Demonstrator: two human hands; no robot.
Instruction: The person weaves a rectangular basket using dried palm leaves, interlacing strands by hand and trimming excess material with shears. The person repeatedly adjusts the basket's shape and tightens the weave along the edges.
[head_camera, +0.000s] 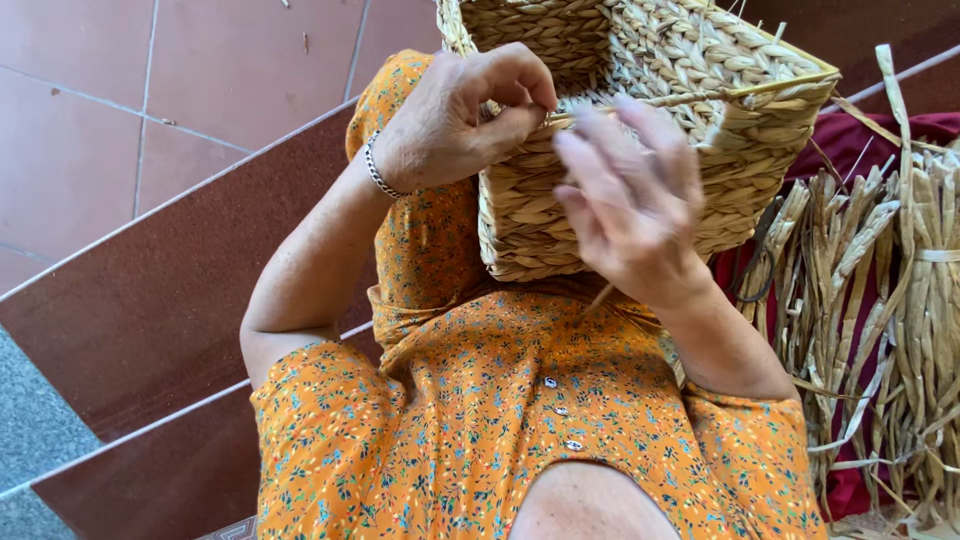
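- Orange flowered dress (480, 420): nearest the camera, filling the lower middle of the view; the wearer sits on dark red steps (150, 320).
- Tiled floor (120, 90): upper left, beyond the steps.
- Left hand (450, 120): wrist carries a silver bracelet (378, 172). Grip closed; thumb and fingertips pinch a thin strand at the basket rim.
- Woven basket (640, 130): square, made of plaited dry straw, held up over the lap in the upper middle, tilted so its opening faces away and up. A stiff yellow rim wire (760, 88) runs along the top edge.
- Right hand (630, 200): in front of the basket's side wall, blurred by motion, fingers spread. Grip appears open; contact with the basket cannot be told.
- Bundle of dried straw (880, 300): at the right, lying on dark red cloth (900, 130), near the basket but apart from it.
- Recommended practice, as a judgement: keep the pinched strand taut against the rim, steady the basket wall with the free hand, and draw the strand tight before releasing.
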